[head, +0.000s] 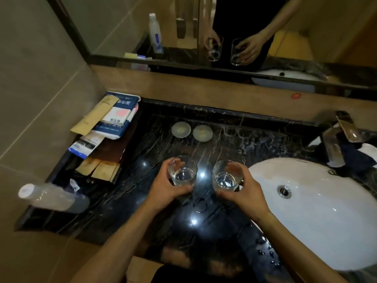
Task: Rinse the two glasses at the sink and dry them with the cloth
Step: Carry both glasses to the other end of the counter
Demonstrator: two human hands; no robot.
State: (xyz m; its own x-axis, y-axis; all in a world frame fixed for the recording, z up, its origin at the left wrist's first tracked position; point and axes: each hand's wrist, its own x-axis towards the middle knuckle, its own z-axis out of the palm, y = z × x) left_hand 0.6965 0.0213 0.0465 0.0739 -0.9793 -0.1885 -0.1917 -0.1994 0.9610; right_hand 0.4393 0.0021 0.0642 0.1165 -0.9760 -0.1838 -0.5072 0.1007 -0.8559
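Mid-frame, left hand (163,188) grips left glass (183,170), right hand (245,193) grips right glass (226,175); faucet (336,139) blurred at right edge.

Your worktop (234,139) is black stone veined with thin white and tan streaks. The sink (326,221) beside it is plain white with a silver drain (284,192). Both glasses (183,170) you hold are clear and colourless. Two pale cream round coasters (181,129) lie behind them. The packet (120,117) at the left is blue and white with a pink patch, and the cloth (359,158) by the tap looks dark navy, perhaps black.
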